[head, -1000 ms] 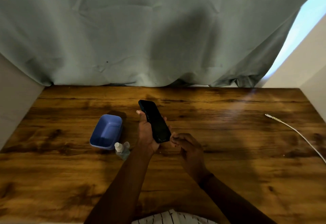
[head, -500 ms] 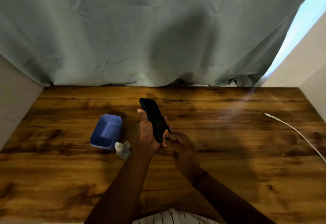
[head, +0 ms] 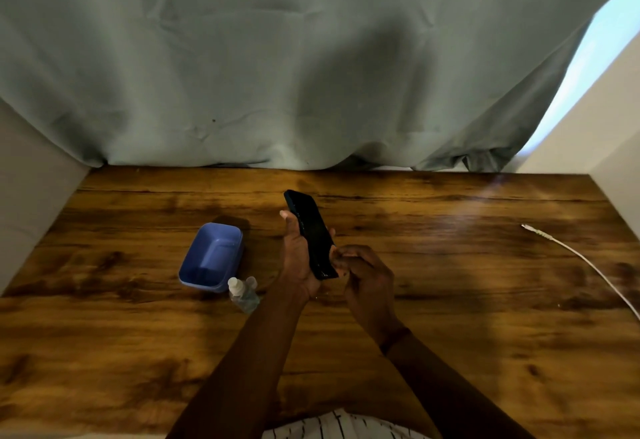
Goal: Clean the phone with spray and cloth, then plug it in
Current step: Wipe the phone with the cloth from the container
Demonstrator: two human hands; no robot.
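A black phone (head: 313, 231) is held tilted above the wooden table (head: 467, 303), its screen toward the right. My left hand (head: 297, 260) grips it from the left and underneath. My right hand (head: 367, 277) has its fingers curled against the phone's lower right edge, pinching it there. A small clear spray bottle (head: 242, 295) with a white top stands on the table just left of my left forearm. A white charging cable (head: 585, 260) lies at the right, its plug end pointing left. No cloth shows in view.
A blue plastic tub (head: 211, 257) sits beside the spray bottle, on its far left. A grey-green curtain (head: 277, 75) hangs along the table's back edge. Pale walls close in both sides.
My right hand has moved up and left along the phone's lower edge. The phone has turned more edge-on in my left hand.
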